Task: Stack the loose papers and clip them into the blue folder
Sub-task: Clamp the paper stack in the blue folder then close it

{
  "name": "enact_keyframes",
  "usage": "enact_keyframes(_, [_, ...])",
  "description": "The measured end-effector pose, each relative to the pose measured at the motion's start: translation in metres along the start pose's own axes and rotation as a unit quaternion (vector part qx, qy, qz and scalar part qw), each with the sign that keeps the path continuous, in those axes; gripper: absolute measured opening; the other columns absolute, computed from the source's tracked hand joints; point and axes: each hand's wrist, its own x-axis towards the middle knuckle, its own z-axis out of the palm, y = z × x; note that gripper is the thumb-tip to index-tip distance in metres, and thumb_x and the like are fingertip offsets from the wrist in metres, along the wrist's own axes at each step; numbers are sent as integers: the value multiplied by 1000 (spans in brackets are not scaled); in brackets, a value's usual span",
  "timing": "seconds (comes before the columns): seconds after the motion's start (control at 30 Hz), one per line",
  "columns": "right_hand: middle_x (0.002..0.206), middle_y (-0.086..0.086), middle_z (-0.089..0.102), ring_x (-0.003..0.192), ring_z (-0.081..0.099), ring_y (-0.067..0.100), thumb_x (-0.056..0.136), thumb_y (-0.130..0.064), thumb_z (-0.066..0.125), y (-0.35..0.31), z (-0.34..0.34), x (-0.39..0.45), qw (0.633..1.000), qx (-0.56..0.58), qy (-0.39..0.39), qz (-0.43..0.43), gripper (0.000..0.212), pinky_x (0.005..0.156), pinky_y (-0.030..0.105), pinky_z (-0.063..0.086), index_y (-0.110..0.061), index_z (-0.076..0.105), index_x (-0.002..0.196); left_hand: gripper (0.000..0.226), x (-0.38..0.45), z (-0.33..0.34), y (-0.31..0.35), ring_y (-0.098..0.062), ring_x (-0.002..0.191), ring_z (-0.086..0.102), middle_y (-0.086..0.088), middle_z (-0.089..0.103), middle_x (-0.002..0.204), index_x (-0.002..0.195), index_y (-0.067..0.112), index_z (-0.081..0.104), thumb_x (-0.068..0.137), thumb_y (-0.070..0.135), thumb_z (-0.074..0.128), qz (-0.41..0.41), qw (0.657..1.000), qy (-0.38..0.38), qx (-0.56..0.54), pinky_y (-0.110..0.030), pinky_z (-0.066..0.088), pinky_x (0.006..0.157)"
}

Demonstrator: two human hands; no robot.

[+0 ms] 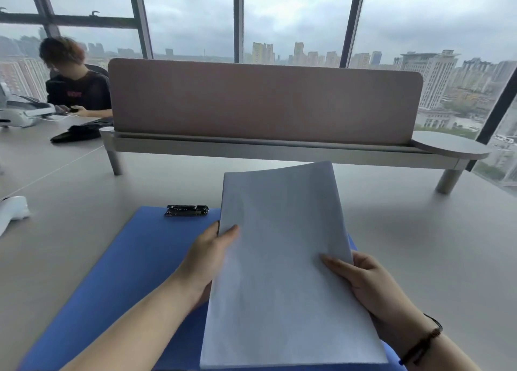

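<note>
A stack of white papers [282,258] is held up, tilted, above the blue folder [126,272], which lies open and flat on the grey desk. My left hand [208,261] grips the stack's left edge, thumb on top. On the right edge, my right hand [363,281] holds the stack, thumb on the sheet. A black metal clip [186,210] sits at the folder's far edge, left of the papers. The stack hides the folder's right part.
A pinkish desk divider [265,102] on a raised grey shelf [279,149] stands behind the folder. A person in black sits at the far left by a white device [25,113]. A black cloth [78,134] and a white object [12,211] lie left.
</note>
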Motion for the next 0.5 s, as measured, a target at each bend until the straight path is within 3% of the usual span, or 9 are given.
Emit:
enact_keyframes(0.1, [99, 28, 76, 74, 75, 35, 94, -9, 62, -2, 2, -2, 1000, 18, -10, 10, 19, 64, 43, 64, 4, 75, 99, 22, -1, -4, -3, -18, 100, 74, 3, 79, 107, 113, 20, 72, 102, 18, 54, 23, 1000, -4, 15, -35, 56, 85])
enact_keyframes(0.23, [98, 25, 77, 72, 76, 34, 94, -9, 61, -5, 1, -2, 999, 25, -15, 39, 21, 63, 43, 64, -1, 79, 88, 23, 3, -6, -10, -13, 109, 71, 7, 76, 115, 121, 20, 66, 102, 19, 53, 66, 996, -9, 61, -32, 53, 93])
enact_keyframes(0.4, [99, 26, 77, 75, 76, 35, 93, -12, 62, -4, 1, 0, 998, 9, -7, 57, 21, 65, 43, 64, 4, 76, 98, 21, 7, -4, -16, -10, 106, 71, 9, 77, 112, 118, 19, 65, 103, 16, 51, 93, 994, -25, 48, -23, 55, 85])
enact_keyframes(0.5, [95, 28, 76, 69, 75, 35, 88, -11, 67, -5, -1, 1, 998, -13, 6, 63, 18, 62, 42, 63, 4, 77, 90, 21, 6, -5, -15, -20, 100, 74, -3, 78, 108, 115, 11, 67, 103, 19, 51, 52, 998, -44, -1, -30, 58, 81])
